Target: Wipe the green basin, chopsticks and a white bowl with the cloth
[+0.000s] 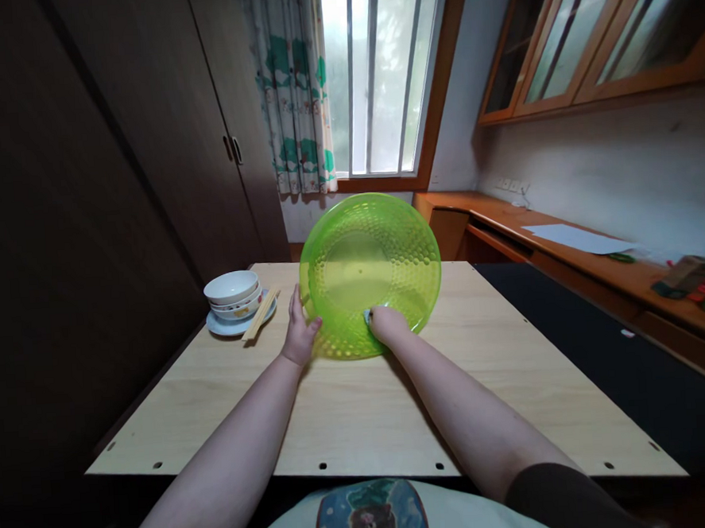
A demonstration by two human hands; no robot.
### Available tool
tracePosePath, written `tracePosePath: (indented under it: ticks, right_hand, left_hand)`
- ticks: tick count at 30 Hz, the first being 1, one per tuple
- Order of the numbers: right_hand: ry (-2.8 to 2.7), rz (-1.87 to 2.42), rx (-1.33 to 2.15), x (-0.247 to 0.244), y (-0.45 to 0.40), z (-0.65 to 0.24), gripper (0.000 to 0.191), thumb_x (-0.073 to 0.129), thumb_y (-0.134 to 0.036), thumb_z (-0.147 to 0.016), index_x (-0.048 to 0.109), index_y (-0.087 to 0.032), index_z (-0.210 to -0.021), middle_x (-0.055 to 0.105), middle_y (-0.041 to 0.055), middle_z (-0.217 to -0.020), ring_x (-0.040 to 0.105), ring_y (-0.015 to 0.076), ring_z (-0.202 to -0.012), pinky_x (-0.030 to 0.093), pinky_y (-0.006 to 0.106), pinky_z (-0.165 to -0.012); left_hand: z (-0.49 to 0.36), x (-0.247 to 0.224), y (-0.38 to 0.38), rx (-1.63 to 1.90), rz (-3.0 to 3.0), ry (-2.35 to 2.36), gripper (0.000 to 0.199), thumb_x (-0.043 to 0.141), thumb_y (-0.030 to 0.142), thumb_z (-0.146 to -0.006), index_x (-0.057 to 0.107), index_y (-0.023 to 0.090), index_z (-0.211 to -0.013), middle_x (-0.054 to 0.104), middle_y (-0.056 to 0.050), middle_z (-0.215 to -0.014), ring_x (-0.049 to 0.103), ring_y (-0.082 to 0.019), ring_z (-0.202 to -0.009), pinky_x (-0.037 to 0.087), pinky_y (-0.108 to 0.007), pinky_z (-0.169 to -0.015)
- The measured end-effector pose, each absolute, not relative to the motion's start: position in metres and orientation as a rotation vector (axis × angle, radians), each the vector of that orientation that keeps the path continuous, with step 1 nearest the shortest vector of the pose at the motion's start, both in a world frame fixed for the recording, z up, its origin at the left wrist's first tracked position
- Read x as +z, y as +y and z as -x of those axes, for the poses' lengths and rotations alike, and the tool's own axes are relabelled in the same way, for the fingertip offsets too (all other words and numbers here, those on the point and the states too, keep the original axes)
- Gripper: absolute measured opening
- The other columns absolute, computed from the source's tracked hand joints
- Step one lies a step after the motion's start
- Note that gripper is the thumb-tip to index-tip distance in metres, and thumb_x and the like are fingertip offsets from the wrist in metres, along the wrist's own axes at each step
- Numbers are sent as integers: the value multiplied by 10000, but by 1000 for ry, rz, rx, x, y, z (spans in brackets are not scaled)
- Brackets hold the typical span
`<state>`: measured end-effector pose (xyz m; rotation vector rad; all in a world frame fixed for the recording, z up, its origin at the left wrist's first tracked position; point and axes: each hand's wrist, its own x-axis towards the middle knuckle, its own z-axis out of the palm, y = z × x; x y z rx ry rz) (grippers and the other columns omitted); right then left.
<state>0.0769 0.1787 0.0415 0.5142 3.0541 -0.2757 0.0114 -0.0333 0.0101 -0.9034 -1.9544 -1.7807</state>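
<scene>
A translucent green plastic basin [360,267] is tilted up on its edge on the wooden table, its hollow side towards me. My left hand [300,331] grips the basin's left rim, thumb on the inner side and fingers behind it. Inside the basin, my right hand [389,324] is closed and pressed against the lower inner wall. A small bit of pale blue-white cloth [367,316] sticks out of its fist; the rest is hidden by the hand.
To the left, stacked white bowls [232,289] stand on a light blue plate [228,327], with wooden chopsticks [261,314] resting on its right side. The pale wooden tabletop [218,415] has slots along its front edge. A desk [474,202] with a paper sheet [578,238] runs along the right wall.
</scene>
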Motion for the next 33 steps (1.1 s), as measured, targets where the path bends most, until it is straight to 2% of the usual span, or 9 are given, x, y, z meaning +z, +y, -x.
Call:
tracePosePath:
  ticks: [2,4,6,8,10,18,26,30,33]
  right_hand:
    - [3053,-521,-287,41,178,-77,361,360,-289,-918,652,-164,-1090,679,161,-1077,647,268,-979,473,340,-774]
    - [3053,-519,-301,41,178,-76,363,357,-302,-921,653,-168,-1083,680,158,-1076,646,266,-979,470,337,-771]
    - [3055,-498,-311,40,176,-77,363,359,-323,-924,655,-178,-1074,680,149,-1078,646,264,-975,468,333,-766]
    - [3061,-458,-314,40,173,-77,358,363,-335,-923,653,-189,-1073,681,139,-1080,646,259,-968,465,328,-759]
    - [3075,-411,-315,39,171,-77,353,369,-341,-921,650,-199,-1079,683,130,-1084,644,252,-966,461,320,-755]
    - [3069,-324,-337,41,167,-79,348,389,-352,-920,643,-237,-1127,683,107,-1103,640,235,-974,450,302,-765]
    - [3066,-549,-232,41,186,-77,339,366,-241,-922,642,-183,-1110,675,144,-1078,638,248,-998,461,314,-777]
    - [3069,-433,-209,41,180,-79,363,342,-267,-936,643,-172,-1114,671,157,-1093,634,247,-998,454,320,-796]
    - [3088,-213,-228,42,170,-82,366,341,-317,-941,647,-206,-1108,676,126,-1103,632,239,-989,447,315,-794]
  left_hand:
    - [-10,7,-31,-1814,931,-2000,922,690,504,-721,221,228,-1466,241,-140,-1529,193,-275,-1437,149,-429,-1186]
    - [-10,3,-26,-1825,908,-2088,938,756,478,-649,303,197,-1421,366,-164,-1443,316,-304,-1377,222,-474,-1157]
    - [-12,0,-21,-1825,870,-2165,855,790,432,-608,416,174,-1333,488,-157,-1311,434,-315,-1282,302,-504,-1111]
    - [-15,0,-18,-1810,819,-2196,747,795,384,-603,486,178,-1250,538,-135,-1229,493,-306,-1215,352,-509,-1075]
    - [-17,1,-17,-1765,754,-2192,711,789,331,-605,491,190,-1235,536,-126,-1233,497,-297,-1214,366,-499,-1070]
    - [-19,13,-25,-1649,691,-2098,812,740,181,-580,408,213,-1320,480,-118,-1312,436,-293,-1282,334,-470,-1107]
    - [-19,19,-31,-1613,710,-2073,838,721,161,-582,393,228,-1351,454,-110,-1331,407,-300,-1296,287,-478,-1136]
    - [-20,18,-30,-1623,714,-2054,834,713,163,-585,397,252,-1352,452,-101,-1331,402,-304,-1301,289,-497,-1136]
    - [-20,18,-29,-1627,723,-2037,815,708,160,-588,412,277,-1339,464,-87,-1314,407,-299,-1295,294,-503,-1134]
